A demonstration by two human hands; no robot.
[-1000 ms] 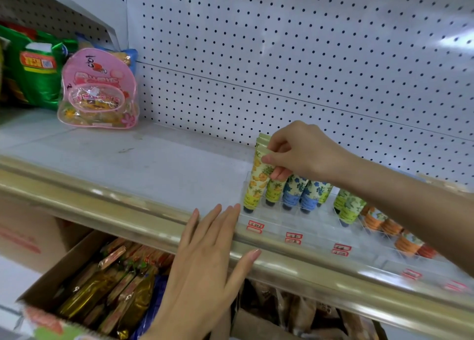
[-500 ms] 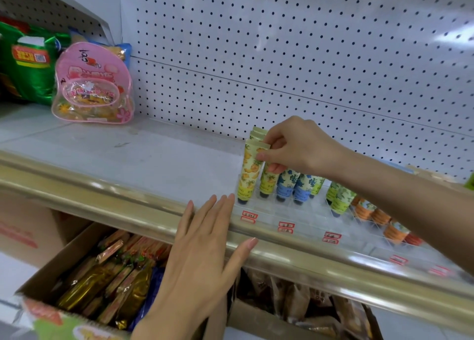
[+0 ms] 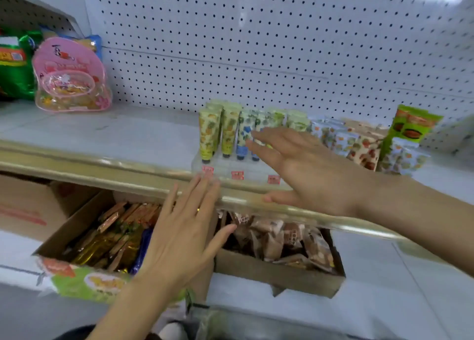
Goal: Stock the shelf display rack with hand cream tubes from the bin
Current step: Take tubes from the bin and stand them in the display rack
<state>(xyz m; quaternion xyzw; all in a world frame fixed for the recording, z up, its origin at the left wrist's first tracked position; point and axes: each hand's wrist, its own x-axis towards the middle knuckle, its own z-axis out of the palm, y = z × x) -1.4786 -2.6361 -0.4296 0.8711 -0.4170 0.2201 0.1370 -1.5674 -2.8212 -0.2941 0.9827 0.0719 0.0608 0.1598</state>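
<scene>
Released from the yellow tube it pinched a moment ago, the right hand (image 3: 307, 170) hovers mid-frame, fingers straight and empty, before the hand cream tubes (image 3: 209, 134). These stand upright in the clear display rack (image 3: 225, 166) at centre. The left hand (image 3: 187, 234), flat and empty, lies over the shelf's gold edge (image 3: 102, 166), above a snack box (image 3: 74, 226) at lower left.

left hand (image 3: 184, 226) flat, right hand (image 3: 305, 170) spread
</scene>
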